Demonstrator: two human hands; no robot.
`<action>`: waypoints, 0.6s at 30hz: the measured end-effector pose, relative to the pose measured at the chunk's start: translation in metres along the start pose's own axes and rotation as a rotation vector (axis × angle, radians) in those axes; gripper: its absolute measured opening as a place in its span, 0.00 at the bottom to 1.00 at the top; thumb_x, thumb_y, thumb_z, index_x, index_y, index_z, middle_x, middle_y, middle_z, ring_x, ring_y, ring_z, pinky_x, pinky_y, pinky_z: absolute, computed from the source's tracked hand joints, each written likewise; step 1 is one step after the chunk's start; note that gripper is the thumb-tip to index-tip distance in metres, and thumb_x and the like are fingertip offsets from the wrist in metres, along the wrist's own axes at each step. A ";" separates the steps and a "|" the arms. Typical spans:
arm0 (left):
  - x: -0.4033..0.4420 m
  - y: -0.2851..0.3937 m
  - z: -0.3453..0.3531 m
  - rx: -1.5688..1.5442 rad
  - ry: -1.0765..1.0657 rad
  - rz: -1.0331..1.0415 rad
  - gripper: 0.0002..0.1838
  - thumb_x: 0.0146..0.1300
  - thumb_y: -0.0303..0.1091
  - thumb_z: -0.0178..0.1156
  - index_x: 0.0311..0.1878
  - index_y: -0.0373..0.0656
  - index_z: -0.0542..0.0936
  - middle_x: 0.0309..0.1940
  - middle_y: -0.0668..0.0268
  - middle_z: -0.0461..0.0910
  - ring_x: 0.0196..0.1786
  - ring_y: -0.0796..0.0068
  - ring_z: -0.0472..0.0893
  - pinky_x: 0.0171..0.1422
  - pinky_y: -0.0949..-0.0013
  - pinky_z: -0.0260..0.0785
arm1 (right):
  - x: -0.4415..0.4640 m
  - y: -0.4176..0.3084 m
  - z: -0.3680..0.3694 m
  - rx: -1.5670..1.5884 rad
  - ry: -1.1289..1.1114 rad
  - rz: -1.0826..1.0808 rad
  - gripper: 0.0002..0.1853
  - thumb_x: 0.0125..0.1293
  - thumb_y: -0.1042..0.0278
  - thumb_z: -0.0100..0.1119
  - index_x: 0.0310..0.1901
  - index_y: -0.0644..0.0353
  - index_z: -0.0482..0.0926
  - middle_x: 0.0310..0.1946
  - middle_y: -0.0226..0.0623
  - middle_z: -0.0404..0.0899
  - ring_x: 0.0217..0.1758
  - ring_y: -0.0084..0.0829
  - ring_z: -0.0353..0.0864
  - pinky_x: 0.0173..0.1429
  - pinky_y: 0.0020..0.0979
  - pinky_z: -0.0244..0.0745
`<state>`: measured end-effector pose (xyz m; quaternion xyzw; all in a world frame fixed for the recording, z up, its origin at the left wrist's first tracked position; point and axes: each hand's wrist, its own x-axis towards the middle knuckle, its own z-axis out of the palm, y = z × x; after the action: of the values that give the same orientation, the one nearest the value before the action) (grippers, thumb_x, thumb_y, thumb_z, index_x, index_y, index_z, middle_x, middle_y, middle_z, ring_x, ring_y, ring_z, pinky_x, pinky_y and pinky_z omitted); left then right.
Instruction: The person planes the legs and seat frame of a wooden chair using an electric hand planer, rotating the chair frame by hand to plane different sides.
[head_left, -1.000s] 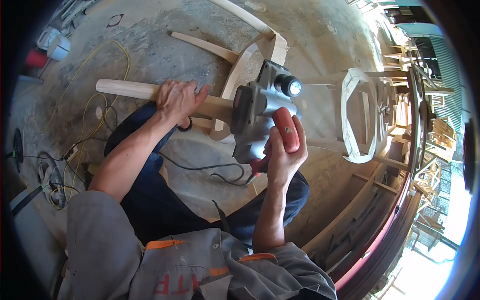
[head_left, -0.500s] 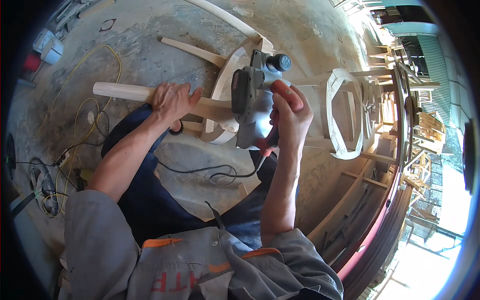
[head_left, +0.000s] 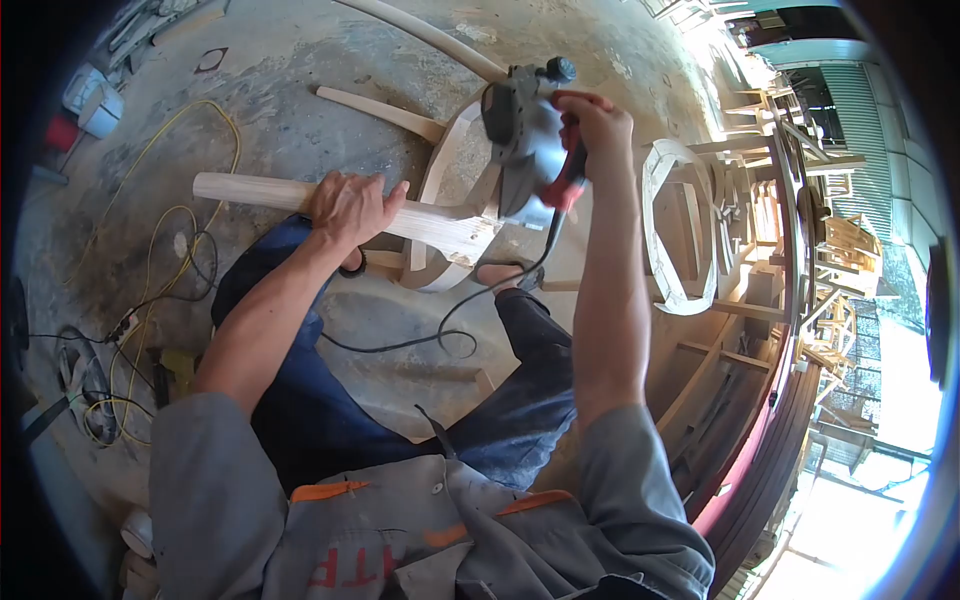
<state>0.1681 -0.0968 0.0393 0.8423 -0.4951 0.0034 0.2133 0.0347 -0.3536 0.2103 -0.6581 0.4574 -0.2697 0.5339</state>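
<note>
An electric planer [head_left: 530,140] with a grey body, black front knob and red handle sits over the far part of the curved wooden frame [head_left: 437,175]. My right hand [head_left: 600,125] is closed around its red handle. My left hand [head_left: 350,212] grips a pale wooden leg [head_left: 255,190] of the same frame, with the thumb toward the planer. The leg's wide, jointed end [head_left: 465,235] lies bare between my hands. Another tapered leg [head_left: 380,112] sticks out from the frame's far side. What the planer's sole touches is hidden.
The planer's black cord [head_left: 440,335] loops across the concrete floor between my legs. On the left lie a yellow cord [head_left: 235,130] and coiled cables [head_left: 95,390]. A second wooden frame [head_left: 655,220] and stacked timber parts stand at the right. A white bucket [head_left: 97,105] is far left.
My right hand has carried the planer away from me, up and slightly right, uncovering the leg's jointed end. My left hand keeps its grip on the leg and has shifted only slightly.
</note>
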 end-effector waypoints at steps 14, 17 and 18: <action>-0.003 -0.001 0.001 0.054 0.004 -0.029 0.25 0.72 0.56 0.56 0.29 0.45 0.85 0.22 0.52 0.85 0.29 0.48 0.86 0.44 0.49 0.77 | -0.061 0.027 -0.017 0.064 -0.090 0.009 0.12 0.61 0.71 0.70 0.47 0.63 0.88 0.25 0.32 0.82 0.23 0.22 0.79 0.24 0.26 0.74; 0.002 0.001 0.000 0.066 -0.017 -0.044 0.26 0.72 0.57 0.55 0.30 0.45 0.86 0.25 0.51 0.86 0.31 0.47 0.87 0.47 0.48 0.76 | -0.129 0.061 -0.026 -0.014 0.011 -0.025 0.23 0.60 0.66 0.72 0.56 0.65 0.83 0.25 0.30 0.80 0.22 0.20 0.77 0.23 0.27 0.74; 0.002 -0.002 0.005 0.090 0.002 -0.039 0.26 0.71 0.57 0.55 0.30 0.45 0.85 0.25 0.51 0.86 0.32 0.47 0.87 0.47 0.47 0.76 | -0.152 0.076 -0.024 0.013 0.063 -0.054 0.29 0.60 0.66 0.72 0.62 0.67 0.78 0.27 0.33 0.82 0.20 0.20 0.77 0.21 0.26 0.72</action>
<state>0.1700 -0.0994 0.0343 0.8605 -0.4777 0.0225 0.1758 -0.0760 -0.2307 0.1648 -0.6577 0.4545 -0.3077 0.5160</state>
